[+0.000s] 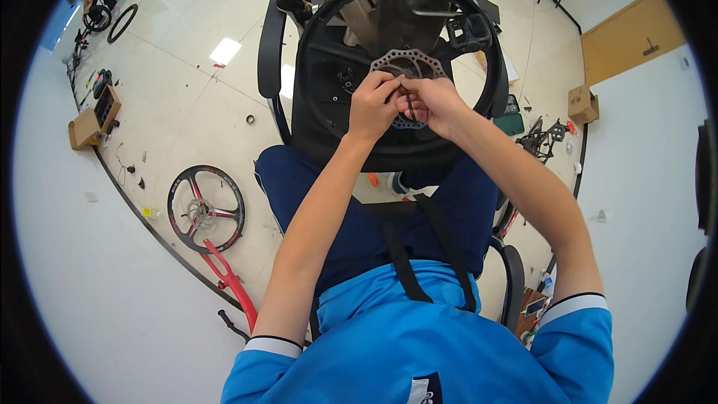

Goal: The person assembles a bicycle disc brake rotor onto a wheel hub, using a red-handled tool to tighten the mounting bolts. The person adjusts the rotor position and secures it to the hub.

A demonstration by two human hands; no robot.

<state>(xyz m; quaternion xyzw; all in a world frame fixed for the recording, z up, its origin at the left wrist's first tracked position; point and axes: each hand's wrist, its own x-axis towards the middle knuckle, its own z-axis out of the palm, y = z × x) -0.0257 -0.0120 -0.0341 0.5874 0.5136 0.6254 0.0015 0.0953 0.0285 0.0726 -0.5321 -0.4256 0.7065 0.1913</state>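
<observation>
I see my left hand and right hand pinching fingertips on the thin, stiff, sharp-edged grey metal brake disc of the black wheel; best gripped by its rim.

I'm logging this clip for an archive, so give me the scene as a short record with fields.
setting: workshop floor, person seated
left hand: fingertips on the brake disc
right hand: pinching at the disc's hub
work piece: black bicycle wheel resting on an office chair
nearby: second wheel on a red frame, cardboard box
</observation>
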